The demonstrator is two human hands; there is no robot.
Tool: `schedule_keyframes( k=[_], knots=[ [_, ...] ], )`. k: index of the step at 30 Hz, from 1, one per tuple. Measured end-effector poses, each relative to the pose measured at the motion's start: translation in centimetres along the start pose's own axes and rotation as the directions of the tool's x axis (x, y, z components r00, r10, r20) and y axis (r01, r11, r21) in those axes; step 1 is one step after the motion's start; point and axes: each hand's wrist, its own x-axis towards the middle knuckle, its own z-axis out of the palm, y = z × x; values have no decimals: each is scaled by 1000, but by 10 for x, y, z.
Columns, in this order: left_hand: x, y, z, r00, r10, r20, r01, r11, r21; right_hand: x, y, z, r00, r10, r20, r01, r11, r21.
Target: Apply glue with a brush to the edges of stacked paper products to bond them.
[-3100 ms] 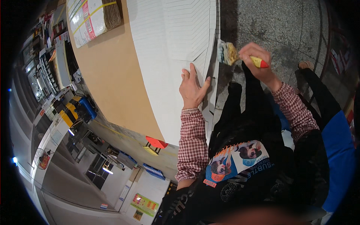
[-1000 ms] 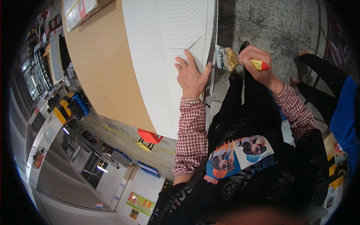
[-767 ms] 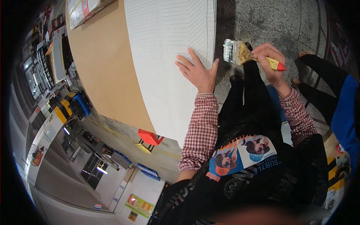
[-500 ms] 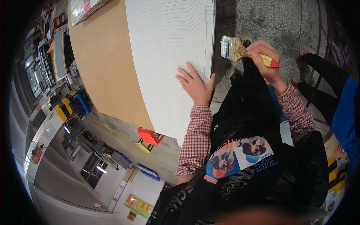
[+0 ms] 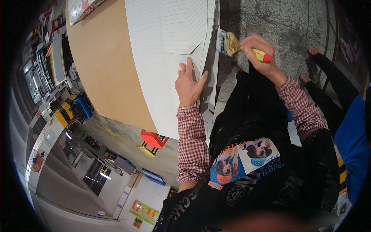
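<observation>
Overlapping white paper sheets (image 5: 148, 58) with rows of printed lines and staggered edges lie at the near side of a brown tabletop (image 5: 100, 65). My left hand (image 5: 188, 87) rests on the sheets with its fingers apart, holding nothing. In my right hand (image 5: 262, 54) is a paintbrush (image 5: 233, 44) with a yellow, red-ended handle, gripped by the handle. Its bristles, coated with something whitish, point left and hang just off the right edge of the sheets, over the floor.
A plastic-wrapped bundle (image 5: 82, 9) lies at the table's far left. Beyond the table's lower edge stands a red stool (image 5: 154, 138). To my right, a person (image 5: 351, 139) in blue and black is close by. Blue and yellow equipment (image 5: 73, 110) stands at the left.
My left hand has shifted left on the sheets. Their right-hand edges now look fanned out and uneven. My right hand has brought the paintbrush left and a little farther away from me.
</observation>
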Motion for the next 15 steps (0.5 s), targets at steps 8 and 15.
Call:
schedule_keyframes(
  k=[8, 15],
  knots=[
    [1, 6, 2, 1000, 11, -13, -10, 998, 58, 14, -1, -9, 995, -89, -35, 87, 995, -42],
    [-2, 6, 12, 997, 55, -57, -46, 987, 157, -22, -17, 8, 999, 1, 47, -2, 1000, 12]
  ],
)
